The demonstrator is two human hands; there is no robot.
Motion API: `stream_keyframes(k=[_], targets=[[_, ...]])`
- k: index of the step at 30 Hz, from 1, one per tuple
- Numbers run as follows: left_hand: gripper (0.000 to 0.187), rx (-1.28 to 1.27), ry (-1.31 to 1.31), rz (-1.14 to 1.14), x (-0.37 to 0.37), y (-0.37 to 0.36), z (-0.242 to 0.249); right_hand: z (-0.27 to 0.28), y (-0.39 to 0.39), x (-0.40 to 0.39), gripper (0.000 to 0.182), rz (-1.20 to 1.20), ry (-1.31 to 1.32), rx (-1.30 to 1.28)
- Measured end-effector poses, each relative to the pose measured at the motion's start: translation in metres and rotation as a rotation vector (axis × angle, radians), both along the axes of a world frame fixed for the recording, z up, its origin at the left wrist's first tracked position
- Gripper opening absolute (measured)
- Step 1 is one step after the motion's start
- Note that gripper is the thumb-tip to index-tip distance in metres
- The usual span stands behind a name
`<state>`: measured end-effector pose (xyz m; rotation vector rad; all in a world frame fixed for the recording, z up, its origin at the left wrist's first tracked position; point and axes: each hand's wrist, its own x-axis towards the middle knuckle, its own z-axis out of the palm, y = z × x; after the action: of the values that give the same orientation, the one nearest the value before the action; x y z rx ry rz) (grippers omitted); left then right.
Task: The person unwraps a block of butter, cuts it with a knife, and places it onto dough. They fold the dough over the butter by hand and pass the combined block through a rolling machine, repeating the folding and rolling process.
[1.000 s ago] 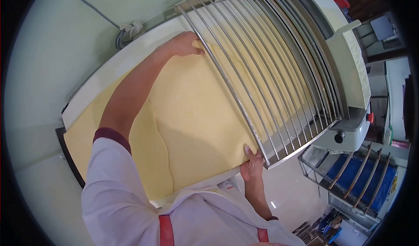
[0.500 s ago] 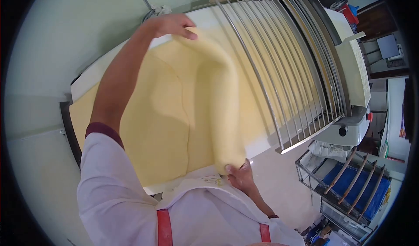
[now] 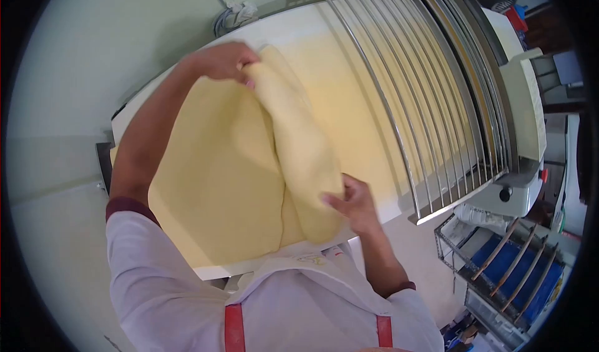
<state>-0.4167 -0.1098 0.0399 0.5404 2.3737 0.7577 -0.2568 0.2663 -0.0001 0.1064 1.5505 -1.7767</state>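
Since the earlier frame, the dough sheet's [image 3: 218,190] fold has been carried further from the barred guard [image 3: 412,108]. The dough is spread on the white bed [image 3: 287,24], partly doubled over itself. Its far edge is pinched by the left hand [image 3: 226,63], its near fold by the right hand [image 3: 355,203]. 1 small apron print [image 3: 312,260] cannot be read.

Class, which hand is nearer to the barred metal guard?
Right. The right hand, at the dough, is just left of the metal guard; the left hand, pinching dough, is farther left.
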Motion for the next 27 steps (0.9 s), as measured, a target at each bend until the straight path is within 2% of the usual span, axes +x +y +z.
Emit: stream_keyframes(k=[2,3,4,6,8,11,12,14,16,17,19,20,21,23,26,27], targets=[[0.028,-0.04,0.127,-0.032,-0.027,0.018,0.025,0.031,0.031,-0.022,0.037,0.027,0.113,0.091],[0.029,-0.18,0.205,-0.086,-0.044,0.035,0.04,0.04,0.05,-0.034,0.035,0.013,0.163,0.132],[0.028,-0.133,0.262,-0.056,-0.052,0.057,0.054,0.045,0.069,-0.047,0.035,-0.017,0.228,0.186],[0.034,0.067,0.26,-0.066,-0.082,0.096,0.046,0.052,0.096,-0.07,0.035,-0.09,0.316,0.316],[0.039,0.126,0.453,-0.104,-0.1,0.127,0.016,0.038,0.113,-0.087,0.032,-0.102,0.378,0.528],[0.039,-0.014,0.519,-0.096,-0.122,0.146,-0.032,0.01,0.109,-0.08,0.028,-0.1,0.482,0.577],[0.037,0.017,0.494,-0.059,-0.119,0.143,-0.034,0.011,0.106,-0.076,0.027,-0.1,0.603,0.612],[0.034,0.077,0.442,0.006,-0.104,0.13,-0.028,0.028,0.093,-0.062,0.025,-0.018,0.647,0.736],[0.03,0.122,0.57,0.004,-0.081,0.112,-0.031,0.04,0.079,-0.046,0.026,0.1,0.792,0.813],[0.028,0.143,0.64,0.008,-0.068,0.1,-0.03,0.039,0.072,-0.035,0.027,0.151,0.885,0.747],[0.023,0.3,0.867,0.202,-0.028,0.076,-0.04,0.031,0.056,-0.011,0.029,0.252,1.075,0.609],[0.02,0.379,0.984,0.302,-0.008,0.07,-0.049,0.026,0.042,0.0,0.031,0.27,1.072,0.555],[0.021,0.7,0.707,0.707,0.013,0.072,-0.063,0.02,0.028,0.009,0.033,0.291,1.067,0.504],[0.022,1.291,0.003,1.451,0.049,0.077,-0.089,-0.003,0.01,0.022,0.034,0.434,1.034,0.573],[0.028,1.196,-0.173,1.455,0.067,0.066,-0.096,-0.02,0.002,0.027,0.034,0.506,0.991,0.6],[0.029,1.018,-0.169,1.432,0.069,0.069,-0.094,-0.021,0.006,0.029,0.034,0.499,0.968,0.603]])
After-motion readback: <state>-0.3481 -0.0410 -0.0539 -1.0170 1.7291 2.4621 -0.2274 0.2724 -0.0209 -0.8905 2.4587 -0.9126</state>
